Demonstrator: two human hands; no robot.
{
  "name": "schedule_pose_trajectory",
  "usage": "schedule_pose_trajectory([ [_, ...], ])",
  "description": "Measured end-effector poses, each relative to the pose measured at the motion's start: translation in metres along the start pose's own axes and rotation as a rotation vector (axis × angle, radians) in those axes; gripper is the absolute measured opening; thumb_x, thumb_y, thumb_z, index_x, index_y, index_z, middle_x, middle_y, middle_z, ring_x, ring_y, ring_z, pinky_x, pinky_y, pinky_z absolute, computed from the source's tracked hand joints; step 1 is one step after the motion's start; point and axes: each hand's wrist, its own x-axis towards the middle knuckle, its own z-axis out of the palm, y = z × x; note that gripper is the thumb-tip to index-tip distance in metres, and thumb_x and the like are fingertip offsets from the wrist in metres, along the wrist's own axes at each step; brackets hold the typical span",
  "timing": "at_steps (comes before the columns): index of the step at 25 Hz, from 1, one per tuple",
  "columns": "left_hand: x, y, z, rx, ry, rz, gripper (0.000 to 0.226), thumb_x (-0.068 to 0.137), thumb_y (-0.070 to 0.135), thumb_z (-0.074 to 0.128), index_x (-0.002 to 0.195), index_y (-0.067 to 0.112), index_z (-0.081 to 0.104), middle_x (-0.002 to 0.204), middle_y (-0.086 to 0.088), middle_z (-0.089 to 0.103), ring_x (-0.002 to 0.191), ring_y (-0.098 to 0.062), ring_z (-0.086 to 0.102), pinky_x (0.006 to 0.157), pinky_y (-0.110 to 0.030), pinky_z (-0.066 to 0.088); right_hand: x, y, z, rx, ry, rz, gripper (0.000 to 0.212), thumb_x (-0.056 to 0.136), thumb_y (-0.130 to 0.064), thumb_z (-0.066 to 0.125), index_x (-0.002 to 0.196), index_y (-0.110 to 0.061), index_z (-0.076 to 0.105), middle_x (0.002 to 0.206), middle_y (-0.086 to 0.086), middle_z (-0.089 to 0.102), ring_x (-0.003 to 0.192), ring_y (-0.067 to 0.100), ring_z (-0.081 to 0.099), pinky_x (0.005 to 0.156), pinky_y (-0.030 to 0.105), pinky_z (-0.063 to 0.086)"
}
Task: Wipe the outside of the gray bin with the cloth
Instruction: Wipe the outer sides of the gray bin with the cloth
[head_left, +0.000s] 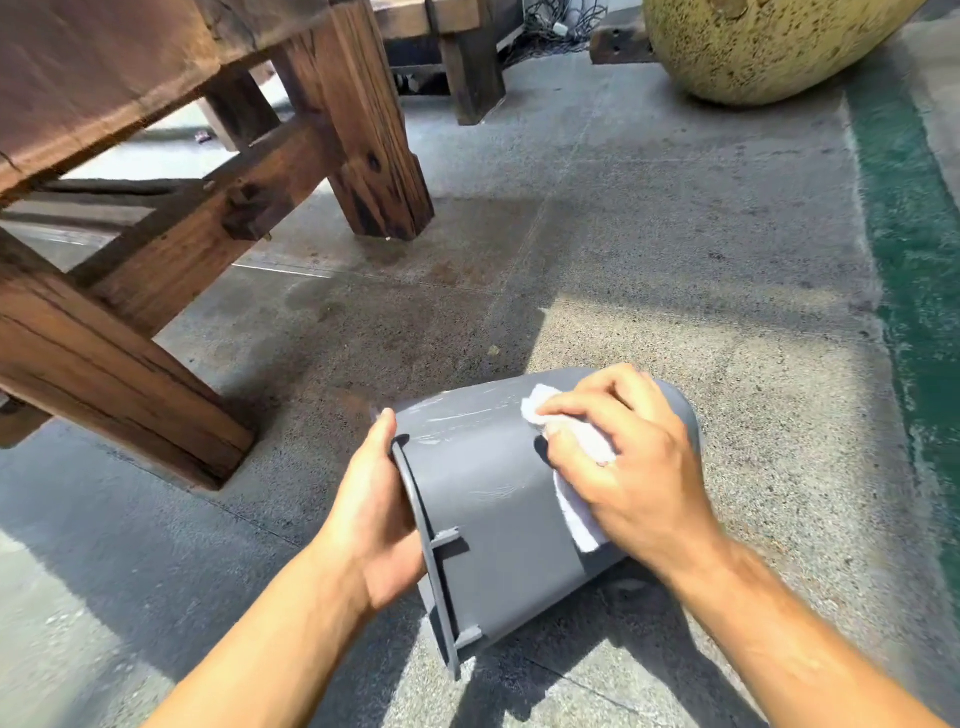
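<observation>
Lying tipped, gray bin (488, 499) streaked | left hand (371, 514) grip on rim | right hand (631, 467) pinching cloth (576, 462)

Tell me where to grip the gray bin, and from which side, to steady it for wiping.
Grip the gray bin at its flanged rim, coming from the left, as the left hand does. The bin is tipped with its mouth leftward, leaving the wall free for the right hand with the cloth.
</observation>
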Motion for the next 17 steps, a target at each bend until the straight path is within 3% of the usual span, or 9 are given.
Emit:
schedule_pose_trajectory([
  [1,0.001,-0.001,0.001,-0.004,-0.008,-0.004,0.068,0.101,0.058,0.032,0.121,0.006,0.072,0.115,-0.022,0.076,0.089,-0.035,0.077,0.086,-0.046,0.053,-0.002,-0.014,0.009,0.018,0.046,-0.013,0.015,0.087,-0.022,0.071,0.1,-0.02,0.077,0.095,0.0,0.059,0.092,0.024,0.056,0.084,0.035,0.047],
  [4,0.002,0.0,0.005,0.029,-0.046,-0.006,0.062,0.101,0.045,0.037,0.115,-0.003,0.073,0.11,-0.026,0.076,0.086,-0.034,0.077,0.081,-0.046,0.062,-0.019,-0.05,0.042,-0.06,-0.061,-0.147,0.024,0.093,-0.035,0.063,0.112,-0.028,0.074,0.106,0.0,0.065,0.1,0.026,0.055,0.086,0.041,0.046],
  [6,0.002,0.001,0.003,0.056,-0.002,-0.003,0.058,0.101,0.045,0.039,0.12,0.002,0.072,0.114,-0.023,0.076,0.088,-0.034,0.078,0.082,-0.045,0.061,-0.021,-0.028,0.045,-0.177,-0.036,-0.156,0.025,0.09,-0.041,0.062,0.111,-0.035,0.074,0.109,-0.003,0.066,0.102,0.026,0.055,0.084,0.041,0.045],
  [8,0.001,0.0,-0.002,0.071,0.063,0.002,0.054,0.101,0.048,0.04,0.122,0.009,0.072,0.114,-0.019,0.077,0.092,-0.036,0.077,0.085,-0.046,0.056,-0.016,0.023,0.038,-0.222,0.066,0.064,0.022,0.087,-0.04,0.061,0.103,-0.035,0.075,0.107,-0.004,0.06,0.101,0.025,0.05,0.085,0.042,0.045],
  [10,0.0,-0.002,-0.006,0.089,0.128,0.027,0.054,0.101,0.053,0.041,0.123,0.014,0.071,0.111,-0.016,0.079,0.095,-0.036,0.076,0.084,-0.046,0.056,-0.011,0.082,0.026,-0.214,0.121,0.452,0.023,0.087,-0.037,0.057,0.101,-0.032,0.074,0.106,-0.002,0.05,0.102,0.024,0.046,0.086,0.041,0.045],
  [12,-0.004,-0.007,-0.006,0.15,0.165,0.046,0.055,0.098,0.06,0.042,0.118,0.018,0.072,0.106,-0.013,0.081,0.091,-0.033,0.078,0.081,-0.046,0.058,-0.012,0.124,0.016,-0.141,0.112,0.817,0.021,0.091,-0.031,0.054,0.1,-0.03,0.073,0.106,0.001,0.046,0.103,0.025,0.052,0.082,0.035,0.043],
  [13,-0.005,-0.009,-0.006,0.184,0.168,0.052,0.057,0.097,0.064,0.041,0.114,0.02,0.073,0.102,-0.011,0.081,0.087,-0.031,0.079,0.081,-0.045,0.058,-0.015,0.129,0.014,-0.091,0.12,0.902,0.018,0.093,-0.028,0.054,0.097,-0.03,0.072,0.107,0.002,0.047,0.102,0.026,0.056,0.077,0.032,0.042],
  [15,-0.007,-0.011,-0.003,0.234,0.158,0.053,0.058,0.095,0.066,0.04,0.109,0.021,0.074,0.098,-0.008,0.082,0.084,-0.027,0.079,0.083,-0.043,0.057,-0.016,0.111,0.014,-0.033,0.184,0.876,0.013,0.094,-0.024,0.058,0.094,-0.032,0.069,0.108,0.001,0.051,0.097,0.017,0.06,0.071,0.027,0.036],
  [17,-0.006,-0.012,-0.001,0.194,0.132,0.039,0.058,0.096,0.064,0.04,0.112,0.021,0.074,0.102,-0.009,0.082,0.088,-0.026,0.079,0.083,-0.043,0.056,-0.013,0.072,0.02,0.028,0.2,0.696,0.009,0.092,-0.024,0.064,0.095,-0.031,0.069,0.107,-0.002,0.054,0.09,-0.004,0.055,0.071,0.016,0.037],
])
